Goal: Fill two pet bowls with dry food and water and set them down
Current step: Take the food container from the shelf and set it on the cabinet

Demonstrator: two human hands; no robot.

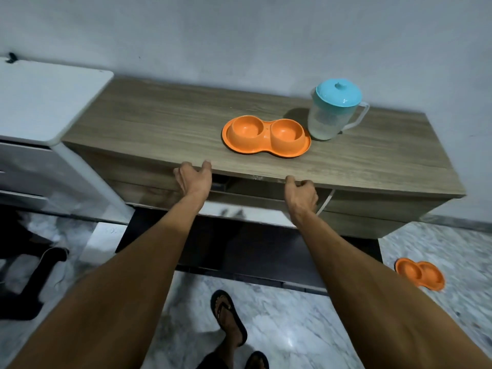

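An orange double pet bowl (266, 137) stands on the wooden cabinet top (159, 123), both of its cups looking empty. Just to its right stands a clear pitcher (330, 115) with a blue lid, holding some water. A second orange double bowl (419, 272) lies on the floor at the right. My left hand (193, 179) reaches up to the cabinet's front edge, fingers loosely spread and touching it. My right hand (300, 193) is curled over the top edge of the cabinet's front panel (372, 206), below the bowl. No dry food is visible.
A white appliance (40, 102) stands against the cabinet's left side. Behind the front panel a dark gap shows. A thin white cord (328, 199) hangs beside my right hand. The floor is marbled tile; my sandalled feet (229, 318) are below, and dark objects lie at lower left.
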